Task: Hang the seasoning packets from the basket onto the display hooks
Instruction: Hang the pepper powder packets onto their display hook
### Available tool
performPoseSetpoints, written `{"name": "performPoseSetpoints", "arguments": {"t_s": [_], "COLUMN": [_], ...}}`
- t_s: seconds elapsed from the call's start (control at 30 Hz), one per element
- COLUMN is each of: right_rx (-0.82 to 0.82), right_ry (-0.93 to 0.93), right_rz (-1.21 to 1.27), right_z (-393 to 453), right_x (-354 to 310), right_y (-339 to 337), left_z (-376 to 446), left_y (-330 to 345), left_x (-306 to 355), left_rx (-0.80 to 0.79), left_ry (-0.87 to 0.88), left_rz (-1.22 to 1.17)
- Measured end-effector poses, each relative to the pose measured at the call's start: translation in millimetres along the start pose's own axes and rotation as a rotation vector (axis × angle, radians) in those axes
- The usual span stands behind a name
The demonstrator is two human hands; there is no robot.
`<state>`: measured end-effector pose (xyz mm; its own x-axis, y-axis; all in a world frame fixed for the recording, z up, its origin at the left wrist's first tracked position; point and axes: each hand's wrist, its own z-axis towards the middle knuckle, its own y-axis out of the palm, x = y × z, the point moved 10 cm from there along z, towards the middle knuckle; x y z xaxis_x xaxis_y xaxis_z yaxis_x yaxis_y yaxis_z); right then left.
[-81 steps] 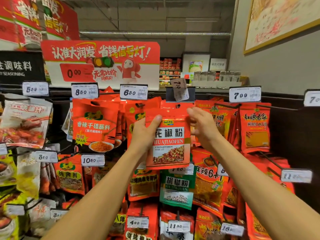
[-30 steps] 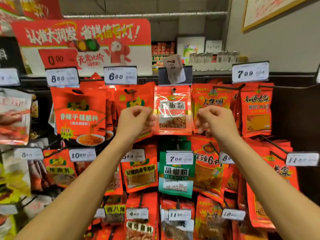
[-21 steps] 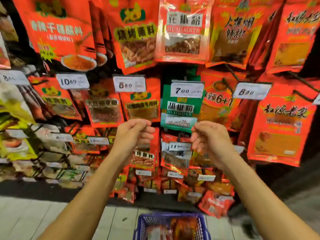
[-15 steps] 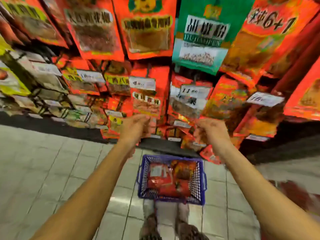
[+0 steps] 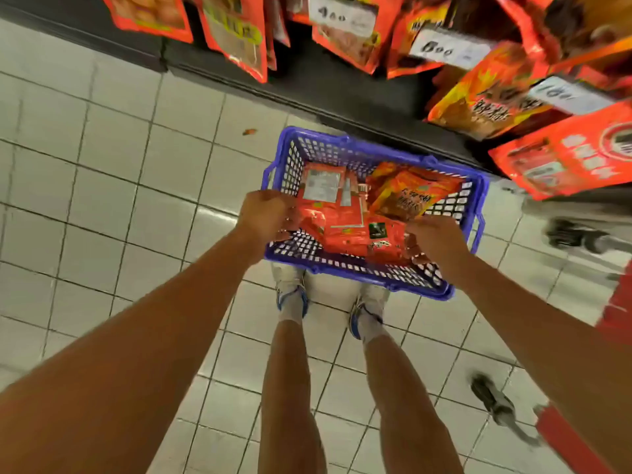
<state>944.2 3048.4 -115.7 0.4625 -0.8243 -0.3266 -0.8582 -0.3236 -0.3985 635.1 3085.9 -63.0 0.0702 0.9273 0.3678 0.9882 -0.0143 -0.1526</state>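
Many pale square tiles are making up the floor (image 5: 113, 172), glossy and crossed by dark grout lines, and this floor is lying open to the left of and behind the basket. Along the top, the dark base of the display rack (image 5: 307, 80) is running diagonally, its edge passing just beyond the basket's far rim. Hanging packets (image 5: 485, 94) of shiny orange and red foil are crowding the upper right, with white price tags (image 5: 444, 47) sitting in front of them; the lowest ones are overhanging the basket's far right corner.

On the floor, just ahead of the person's white shoes (image 5: 290, 292), a blue plastic basket (image 5: 359, 265) is standing, rectangular, with lattice walls and a solid rim. Inside it the seasoning packets (image 5: 349, 220) are lying in a loose, crinkled pile, flat red pouches with pale labels, one orange pouch (image 5: 410, 196) tilting up against the far right wall.

Both bare arms are reaching down. At the basket's left rim the left hand (image 5: 265, 213) is curling its fingers, and its grip appears to be touching the edge of a red packet, though blur is hiding whether it is holding it. Over the near right part of the pile the right hand (image 5: 432, 239) is hanging with fingers bent; I cannot tell whether its grip is closing on a packet.
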Motion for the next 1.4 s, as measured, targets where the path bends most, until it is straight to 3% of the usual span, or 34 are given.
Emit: {"name": "performPoseSetpoints", "arguments": {"t_s": [0.2, 0.37, 0.47, 0.6, 0.7, 0.77, 0.87, 1.0, 1.23, 1.4], "right_rx": [-0.043, 0.016, 0.058, 0.092, 0.03, 0.041, 0.073, -0.154, -0.446, -0.559], "right_ry": [0.189, 0.031, 0.122, 0.3, 0.277, 0.205, 0.18, 0.303, 0.504, 0.491], "right_rz": [0.021, -0.235, -0.198, -0.398, -0.385, -0.303, 0.032, 0.512, 0.686, 0.708], "right_z": [119.8, 198.2, 232.8, 253.7, 267.1, 272.8, 268.8, 238.3, 137.6, 81.5], "right_x": [61.3, 37.3, 28.9, 31.7, 31.6, 31.9, 42.4, 43.8, 37.2, 18.8], "right_y": [97.5, 157.3, 183.5, 205.6, 213.7, 208.5, 196.8, 198.9, 140.8, 97.4], "left_z": [138.0, 197.6, 216.6, 228.2, 230.3, 230.7, 230.3, 223.6, 172.6, 128.0], "left_y": [30.0, 41.8, 36.5, 33.5, 36.6, 37.8, 39.5, 38.3, 30.7, 50.2], "left_x": [-82.0, -116.5, -135.7, -148.2, -150.6, -150.4, -150.6, -144.1, -71.7, -26.6], "left_rx": [-0.062, -0.072, -0.053, -0.06, -0.079, -0.088, -0.107, -0.103, 0.031, -0.104], "left_ry": [-0.039, 0.078, 0.051, 0.032, 0.02, 0.021, 0.03, 0.075, 0.528, 0.747], "left_rz": [0.227, 0.511, 0.476, 0.485, 0.497, 0.487, 0.521, 0.558, 0.622, 0.797]}}
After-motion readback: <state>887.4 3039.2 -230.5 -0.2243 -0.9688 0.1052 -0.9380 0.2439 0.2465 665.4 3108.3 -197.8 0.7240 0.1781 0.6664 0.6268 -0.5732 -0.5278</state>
